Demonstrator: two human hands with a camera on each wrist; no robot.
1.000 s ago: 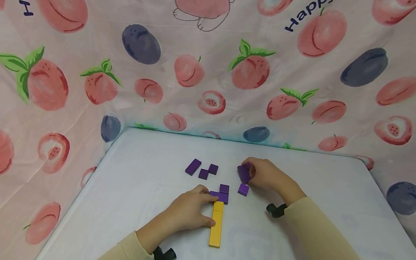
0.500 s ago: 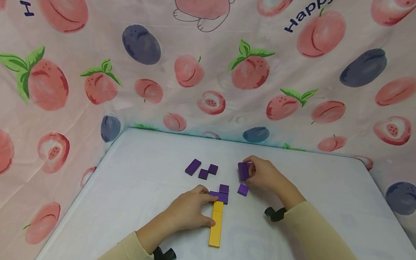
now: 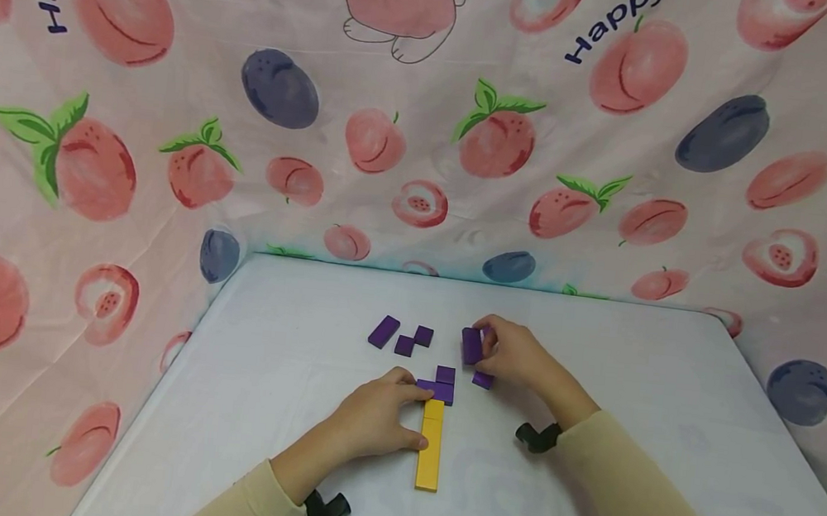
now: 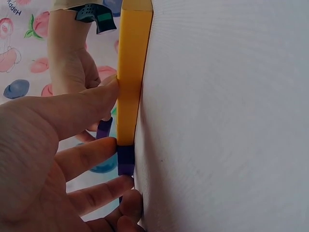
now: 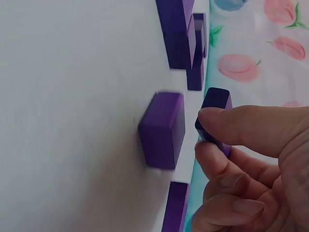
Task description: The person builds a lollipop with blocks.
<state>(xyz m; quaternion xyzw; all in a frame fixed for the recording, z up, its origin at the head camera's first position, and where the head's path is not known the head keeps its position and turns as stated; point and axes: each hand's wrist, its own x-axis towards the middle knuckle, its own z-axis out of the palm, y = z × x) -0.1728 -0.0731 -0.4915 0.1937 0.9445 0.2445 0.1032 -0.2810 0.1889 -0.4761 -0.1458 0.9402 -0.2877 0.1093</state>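
My left hand [image 3: 372,416] lies beside a yellow strip [image 3: 428,463], thumb against its left side and index fingertip at the purple bar [image 3: 443,394] above it. In the left wrist view, the fingers are loosely extended along the yellow strip [image 4: 133,77] and a purple block [image 4: 126,160]. A small purple block [image 3: 445,374] adjoins the bar's far side. My right hand [image 3: 519,355] pinches an oblong purple block [image 3: 471,347] between thumb and fingers. Below that hand a purple cube [image 3: 482,379] sits on the table, partly covered; it shows larger in the right wrist view as a block [image 5: 161,130].
An oblong purple block [image 3: 384,332] and two small purple blocks [image 3: 405,345] lie on the white table [image 3: 285,345], beyond the left hand. Another purple block [image 5: 175,208] shows low in the right wrist view. Fruit-print cloth [image 3: 400,82] hangs behind the table.
My right hand has shifted slightly left and nearer with the oblong purple block, and now covers part of the purple cube. The left hand has stayed in place.
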